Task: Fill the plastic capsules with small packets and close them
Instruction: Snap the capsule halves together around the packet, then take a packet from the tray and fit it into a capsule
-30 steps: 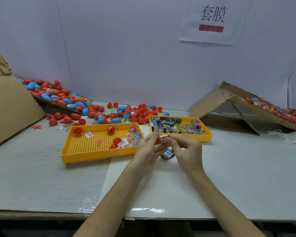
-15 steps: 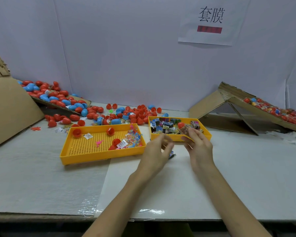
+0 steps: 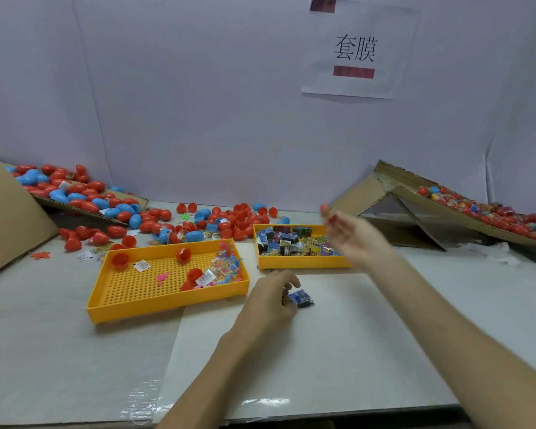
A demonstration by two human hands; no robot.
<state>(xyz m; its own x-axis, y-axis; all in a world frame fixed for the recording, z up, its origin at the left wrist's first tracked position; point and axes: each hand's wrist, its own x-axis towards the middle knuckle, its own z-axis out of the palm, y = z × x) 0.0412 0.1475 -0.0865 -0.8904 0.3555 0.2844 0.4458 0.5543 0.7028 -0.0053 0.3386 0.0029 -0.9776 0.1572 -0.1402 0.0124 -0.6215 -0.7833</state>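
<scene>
Head camera gives me one readable sign: a white sheet point(image 3: 355, 85) on the back wall printed 套膜, with a dark red bar above and below it that I cannot read. Small white sachets point(image 3: 205, 277) in the perforated yellow tray point(image 3: 167, 308) carry black print too fine to make out.

My left hand point(image 3: 270, 305) is low on the white table point(image 3: 353, 351), fingers curled onto the near end of a blue-and-black packet point(image 3: 303, 298) lying in front of the two trays. My right hand point(image 3: 358, 239) is raised over the right end of the second yellow tray point(image 3: 300, 263), which is full of printed packets. It is smeared by motion. A red capsule point(image 3: 331, 218) shows at its fingertips, but I cannot tell whether the fingers grip it.

Half a second ago both hands were close together just in front of the packet tray, the right one holding the red capsule. Since then the right has swung up and towards the cardboard chute point(image 3: 430, 201) holding filled capsules, and the left has dropped to the packet on the table. A second ago both hands were pressed round the capsule and a packet.

Loose red and blue capsules point(image 3: 229, 218) lie heaped behind the trays and on the cardboard ramp point(image 3: 84, 209) at left.
</scene>
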